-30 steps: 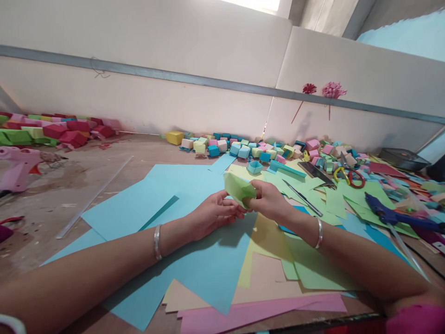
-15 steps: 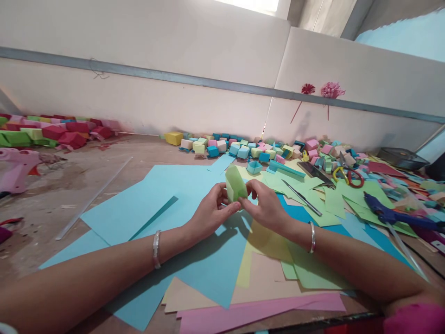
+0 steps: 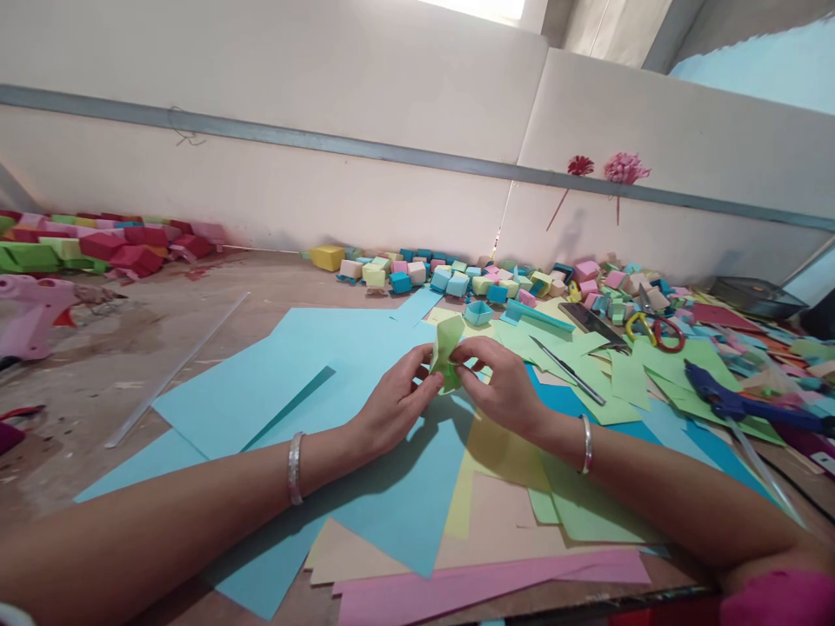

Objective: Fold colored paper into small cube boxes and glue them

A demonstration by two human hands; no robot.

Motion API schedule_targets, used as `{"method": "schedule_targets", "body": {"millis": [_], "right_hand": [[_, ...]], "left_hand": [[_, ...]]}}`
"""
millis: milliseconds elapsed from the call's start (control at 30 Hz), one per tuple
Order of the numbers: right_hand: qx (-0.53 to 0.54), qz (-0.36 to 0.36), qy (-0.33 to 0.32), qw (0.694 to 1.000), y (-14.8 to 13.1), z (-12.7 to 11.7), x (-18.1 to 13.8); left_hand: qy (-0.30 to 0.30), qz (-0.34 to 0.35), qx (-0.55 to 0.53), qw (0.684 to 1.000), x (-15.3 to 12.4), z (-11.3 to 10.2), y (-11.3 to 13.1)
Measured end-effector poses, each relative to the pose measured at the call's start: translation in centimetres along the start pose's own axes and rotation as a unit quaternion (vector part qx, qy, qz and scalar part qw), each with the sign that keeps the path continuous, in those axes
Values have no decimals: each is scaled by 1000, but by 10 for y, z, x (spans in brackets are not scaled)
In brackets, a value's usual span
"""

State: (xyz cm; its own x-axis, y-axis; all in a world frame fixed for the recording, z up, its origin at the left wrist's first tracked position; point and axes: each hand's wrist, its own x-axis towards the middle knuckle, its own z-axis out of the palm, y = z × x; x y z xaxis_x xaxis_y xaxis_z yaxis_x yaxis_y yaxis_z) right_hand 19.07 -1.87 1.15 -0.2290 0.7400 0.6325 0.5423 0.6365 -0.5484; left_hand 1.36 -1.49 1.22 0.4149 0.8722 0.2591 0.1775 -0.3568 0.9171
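A small folded piece of light green paper point(image 3: 447, 348) is held up between both hands above the blue sheets. My left hand point(image 3: 405, 387) pinches its left and lower edge, thumb in front. The fingers of my right hand point(image 3: 499, 382) are closed on its right side. Large light blue paper sheets point(image 3: 313, 348) lie under my hands. Just beyond them stands a small open blue paper box point(image 3: 478, 313). A silver pen-like tool point(image 3: 567, 371) lies to the right of my right hand.
Many small coloured paper boxes point(image 3: 440, 280) line the wall, with red and green ones point(image 3: 134, 252) at far left. Scissors point(image 3: 654, 330), a phone point(image 3: 591, 323) and a blue glue gun point(image 3: 737, 400) lie right. A pink glue gun point(image 3: 32, 317) and clear stick point(image 3: 179, 369) are left.
The green paper has turned between my fingers and now shows its folded, opened side. My right fingers have shifted onto its right edge; my left hand has moved slightly.
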Motion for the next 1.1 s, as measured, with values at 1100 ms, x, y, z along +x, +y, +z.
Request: {"method": "schedule_targets", "body": {"millis": [1100], "right_hand": [[82,54,21,995,1,3,0]], "left_hand": [[16,34,-21,999,1,1,-12]]}}
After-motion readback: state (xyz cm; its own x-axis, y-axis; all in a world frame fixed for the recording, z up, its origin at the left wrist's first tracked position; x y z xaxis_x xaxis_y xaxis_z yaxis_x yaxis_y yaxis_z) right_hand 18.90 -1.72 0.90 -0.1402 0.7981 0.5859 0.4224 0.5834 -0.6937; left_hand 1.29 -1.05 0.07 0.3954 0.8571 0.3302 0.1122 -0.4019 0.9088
